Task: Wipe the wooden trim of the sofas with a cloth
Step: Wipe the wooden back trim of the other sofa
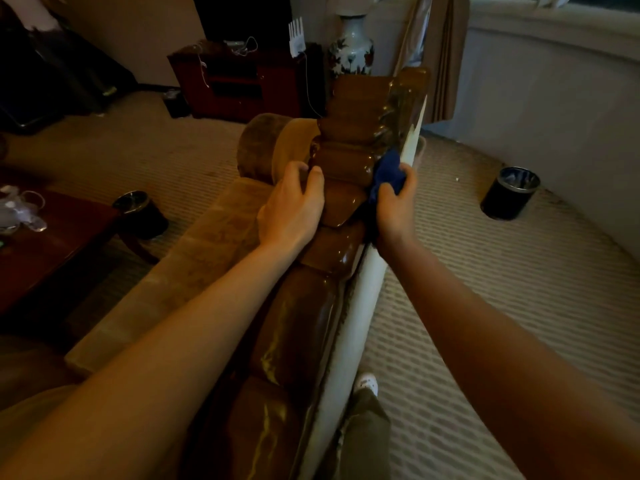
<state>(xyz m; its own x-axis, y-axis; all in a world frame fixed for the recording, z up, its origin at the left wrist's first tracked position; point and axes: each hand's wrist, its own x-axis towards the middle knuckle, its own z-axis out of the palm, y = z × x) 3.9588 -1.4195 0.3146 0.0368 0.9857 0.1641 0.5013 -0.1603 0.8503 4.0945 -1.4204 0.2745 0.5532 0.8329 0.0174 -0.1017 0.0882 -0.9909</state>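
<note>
A blue cloth (387, 175) is bunched up against the right side of the shiny wooden trim (341, 216) that runs along the top of the sofa (207, 258) back, about halfway up the view. The right hand (396, 206) holds the cloth, with its fingers curled around it, and pushes it on the wood. The left hand (294, 206) sits on the left side of the same trim, just beside the cloth hand, with its fingers and thumb bent over the round wood. The trim goes from near to far in bumpy, rounded steps. A pale panel (349, 341) runs along the back of the sofa, on the right of the trim.

On the right, a black bin (509, 195) stands on the striped carpet (485, 306). Another black bin (140, 213) stands on the left, next to a dark wooden table (52, 244). Far away there is a dark red cabinet (239, 84) and a white vase with flowers painted on it (351, 50). A white shoe (367, 382) shows near the bottom.
</note>
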